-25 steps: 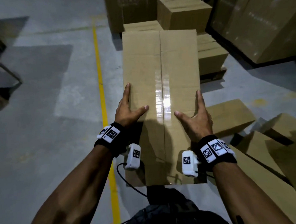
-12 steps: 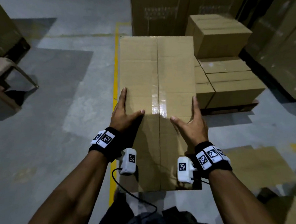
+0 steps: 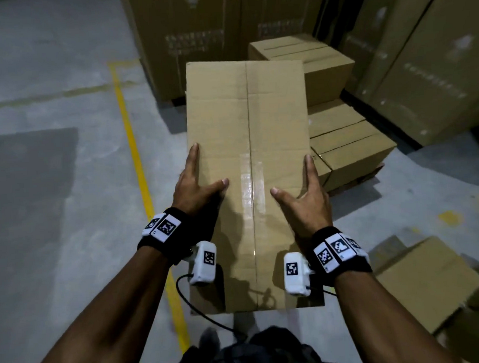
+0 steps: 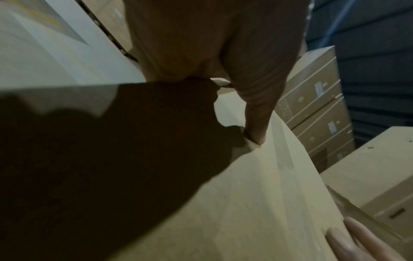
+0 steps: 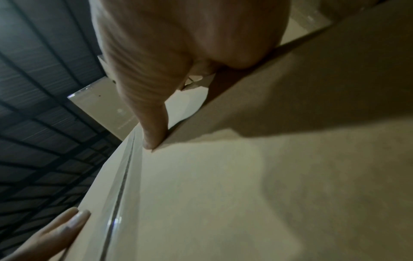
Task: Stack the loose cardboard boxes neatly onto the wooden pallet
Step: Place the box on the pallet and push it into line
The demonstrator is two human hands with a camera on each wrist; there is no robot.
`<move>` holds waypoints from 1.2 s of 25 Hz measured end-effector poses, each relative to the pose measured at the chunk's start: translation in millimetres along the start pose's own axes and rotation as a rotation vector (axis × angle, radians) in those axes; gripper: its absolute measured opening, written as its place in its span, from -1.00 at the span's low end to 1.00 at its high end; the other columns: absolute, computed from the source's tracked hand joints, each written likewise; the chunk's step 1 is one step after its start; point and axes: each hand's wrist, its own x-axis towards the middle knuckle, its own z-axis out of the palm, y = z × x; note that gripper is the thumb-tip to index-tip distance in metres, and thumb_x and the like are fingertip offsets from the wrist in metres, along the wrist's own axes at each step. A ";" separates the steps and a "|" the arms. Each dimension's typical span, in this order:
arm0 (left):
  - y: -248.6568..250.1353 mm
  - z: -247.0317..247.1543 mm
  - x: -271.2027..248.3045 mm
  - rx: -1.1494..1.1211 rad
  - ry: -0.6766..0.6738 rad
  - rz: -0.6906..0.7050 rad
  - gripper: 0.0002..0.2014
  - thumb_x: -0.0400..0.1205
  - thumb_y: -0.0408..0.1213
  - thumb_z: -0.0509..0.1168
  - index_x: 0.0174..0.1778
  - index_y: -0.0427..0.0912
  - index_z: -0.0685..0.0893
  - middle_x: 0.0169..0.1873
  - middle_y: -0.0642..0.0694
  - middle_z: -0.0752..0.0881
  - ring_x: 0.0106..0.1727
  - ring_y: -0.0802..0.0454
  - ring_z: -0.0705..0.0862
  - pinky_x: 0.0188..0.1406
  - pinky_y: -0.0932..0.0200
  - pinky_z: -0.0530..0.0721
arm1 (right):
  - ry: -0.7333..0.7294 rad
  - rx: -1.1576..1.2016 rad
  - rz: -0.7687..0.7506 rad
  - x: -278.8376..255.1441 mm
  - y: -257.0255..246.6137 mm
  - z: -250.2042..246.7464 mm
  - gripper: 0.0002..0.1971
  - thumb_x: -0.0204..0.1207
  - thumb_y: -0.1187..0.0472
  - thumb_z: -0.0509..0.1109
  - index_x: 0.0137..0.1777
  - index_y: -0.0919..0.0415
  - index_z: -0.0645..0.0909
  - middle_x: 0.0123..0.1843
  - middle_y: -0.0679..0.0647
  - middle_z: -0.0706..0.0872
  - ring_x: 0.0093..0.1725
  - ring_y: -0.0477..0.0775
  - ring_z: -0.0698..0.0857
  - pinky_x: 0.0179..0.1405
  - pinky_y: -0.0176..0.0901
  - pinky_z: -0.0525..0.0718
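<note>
You carry a long cardboard box [image 3: 250, 164] lengthwise in front of you, its taped seam running straight toward twelve o'clock. Your left hand [image 3: 195, 188] lies flat along the box's left edge and your right hand [image 3: 306, 197] along its right edge. Each hand is spread, with straight fingers down the side and the thumb laid across the top panel, so the box is squeezed between your palms rather than gripped; the wrist views show each thumb tip pressing on the cardboard. Holding it near the end closest to you probably keeps the far end free to lead onto the stack, though it leaves much of the weight ahead of your hands. The wooden pallet [image 3: 357, 178] sits at about one o'clock, only a sliver of its edge showing under the stacked boxes [image 3: 351, 146] already on it; a taller box [image 3: 306, 62] rests at the back of that stack. The carried box hangs above the floor just left of this stack, not yet on it. More loose boxes [image 3: 426, 279] lie on the floor at four o'clock. A yellow floor line [image 3: 132, 137] runs past at eleven o'clock. Tall cartons [image 3: 196, 38] stand at twelve.
</note>
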 end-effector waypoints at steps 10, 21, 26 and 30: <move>18.0 23.2 235.8 0.062 -0.286 0.161 -0.01 0.53 -0.12 0.54 0.75 0.15 0.03 0.72 0.10 0.13 0.69 0.03 0.18 0.57 0.21 0.22 | 0.190 0.034 0.110 163.0 -33.4 60.7 0.06 0.39 -0.17 0.62 0.70 -0.48 -0.08 0.76 -0.08 0.26 0.68 0.18 0.33 0.56 0.12 0.35; 59.2 122.4 475.4 0.125 -0.572 0.194 0.01 0.51 -0.11 0.57 0.75 0.12 0.03 0.73 0.09 0.13 0.70 0.03 0.16 0.50 0.23 0.17 | 0.367 0.020 0.306 352.2 -51.5 72.3 0.08 0.38 -0.21 0.61 0.75 -0.35 -0.05 0.75 -0.01 0.29 0.68 0.21 0.33 0.56 0.08 0.35; 56.1 168.4 559.7 0.088 -0.749 0.189 0.03 0.49 -0.20 0.59 0.75 0.06 0.05 0.72 0.06 0.15 0.70 0.07 0.15 0.53 0.26 0.15 | 0.473 -0.002 0.474 403.9 -58.0 88.5 0.07 0.40 -0.24 0.59 0.75 -0.35 -0.06 0.71 0.10 0.36 0.64 0.29 0.37 0.52 0.09 0.38; 46.3 196.1 630.0 0.059 -0.920 0.207 0.03 0.51 -0.25 0.58 0.75 0.00 0.03 0.73 0.05 0.11 0.71 0.11 0.11 0.51 0.30 0.12 | 0.601 0.011 0.599 446.0 -65.4 123.9 0.10 0.38 -0.23 0.62 0.74 -0.37 -0.07 0.72 0.04 0.35 0.64 0.29 0.37 0.57 0.14 0.36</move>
